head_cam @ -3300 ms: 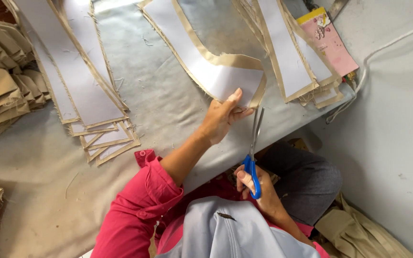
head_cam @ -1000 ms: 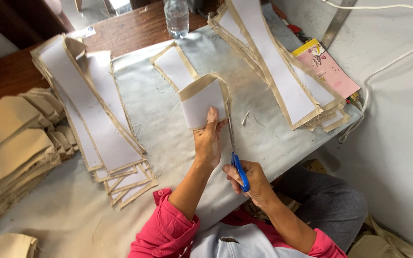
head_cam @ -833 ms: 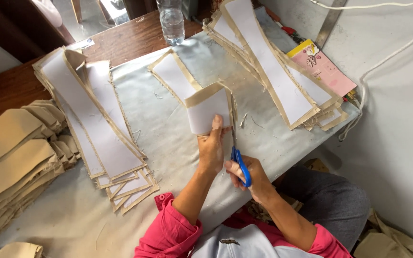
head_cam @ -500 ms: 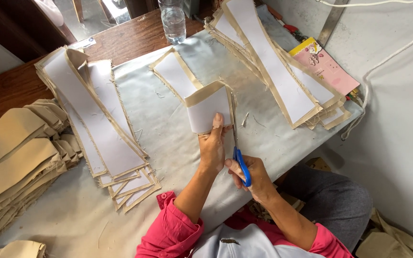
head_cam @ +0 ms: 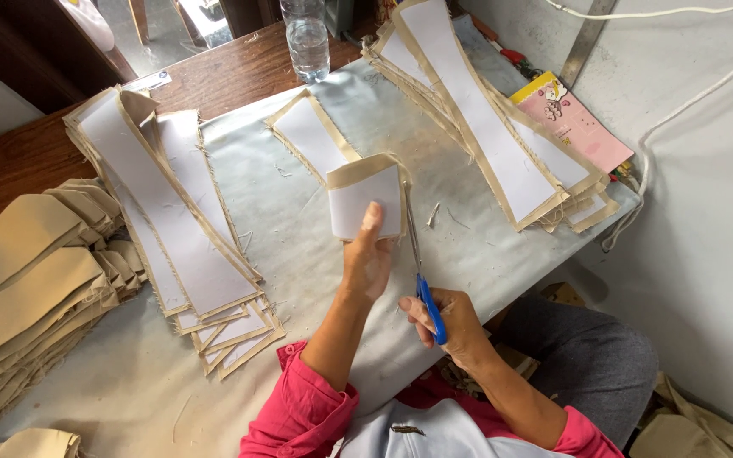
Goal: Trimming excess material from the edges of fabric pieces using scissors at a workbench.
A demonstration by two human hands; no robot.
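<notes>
- Right now the left hand (head_cam: 366,259) presses flat, fingers together, on the near end of a folded fabric piece (head_cam: 365,199) backed with white lining, which lies at the middle of the tabletop (head_cam: 316,263) on a pale cloth.
- At 3 o'clock of that hand, the right hand (head_cam: 451,326) has its fingers through the blue handles of the scissors (head_cam: 419,267); the thin blades run toward 12 o'clock along the piece's right edge, though whether they are parted I cannot tell.
- Judging by how close the blade runs to the thumb, a slip could nick the hand, or the cut could wander into the lining if the fabric shifts.
- Stacks of similar strips (head_cam: 171,220) lie at 9 o'clock, more (head_cam: 494,144) at 2 o'clock, a water bottle (head_cam: 307,38) at 12 o'clock.
</notes>
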